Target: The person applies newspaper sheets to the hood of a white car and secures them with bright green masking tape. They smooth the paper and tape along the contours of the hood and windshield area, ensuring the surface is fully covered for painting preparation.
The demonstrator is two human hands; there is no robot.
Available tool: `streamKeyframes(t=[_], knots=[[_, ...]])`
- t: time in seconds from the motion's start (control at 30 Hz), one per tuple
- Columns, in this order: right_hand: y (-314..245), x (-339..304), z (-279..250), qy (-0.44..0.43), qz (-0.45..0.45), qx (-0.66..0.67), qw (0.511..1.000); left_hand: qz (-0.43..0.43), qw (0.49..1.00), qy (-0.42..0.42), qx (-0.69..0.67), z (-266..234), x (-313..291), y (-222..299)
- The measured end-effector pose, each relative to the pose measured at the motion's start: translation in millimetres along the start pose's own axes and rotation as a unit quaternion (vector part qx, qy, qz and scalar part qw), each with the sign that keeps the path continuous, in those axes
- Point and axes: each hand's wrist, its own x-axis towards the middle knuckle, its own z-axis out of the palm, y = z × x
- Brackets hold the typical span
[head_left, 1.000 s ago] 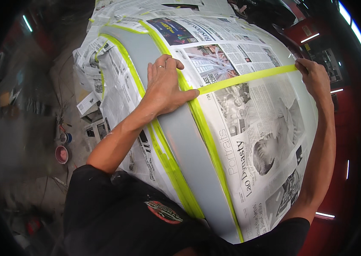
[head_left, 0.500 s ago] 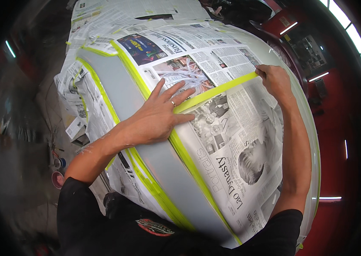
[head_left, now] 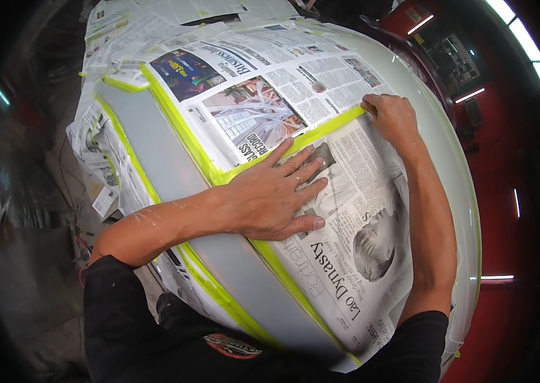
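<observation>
My left hand (head_left: 273, 198) lies flat with its fingers spread on the lower newspaper sheet (head_left: 346, 287), its upper edge close to a strip of yellow-green masking tape (head_left: 330, 128). That strip runs along the seam between this sheet and the upper newspaper sheet (head_left: 308, 83). At the strip's far right end, my right hand (head_left: 390, 118) is closed in a pinch on the tape. Both sheets cover a pale, curved car body panel (head_left: 436, 140). More masking tape (head_left: 183, 137) lines the newspaper's left edge, beside a bare grey band (head_left: 174, 143). My left forearm crosses that band.
Crumpled newspaper (head_left: 94, 121) hangs over the panel's left side, edged with tape. Further newspaper (head_left: 148, 16) covers the far end. A red surface (head_left: 506, 210) stands at the right, with a dark red car part (head_left: 404, 48) beyond the panel. Grey floor shows at the left.
My left hand has slid down off the tape onto the lower sheet, uncovering the strip's left end. The right hand keeps its pinch at the other end. The whole view has shifted slightly.
</observation>
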Motion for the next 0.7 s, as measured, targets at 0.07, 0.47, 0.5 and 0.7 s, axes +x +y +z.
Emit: streamKeyframes(t=[0.07,0.47,0.5,0.7], knots=[[-0.5,0.3,1.1,-0.010,0.004,-0.007,1.000,-0.004,1.000,0.005,0.007,-0.6,-0.1,0.5],[2.6,-0.5,-19.9,0.000,0.005,0.003,1.000,-0.117,0.993,0.034,0.004,-2.3,-8.6,5.5],[1.9,0.2,-15.4,-0.004,0.004,0.002,1.000,-0.114,0.993,0.042,0.013,-2.0,-9.4,6.5],[1.5,-2.0,3.9,-0.023,0.003,0.007,1.000,-0.097,0.995,0.019,-0.002,-4.4,-7.1,5.5]])
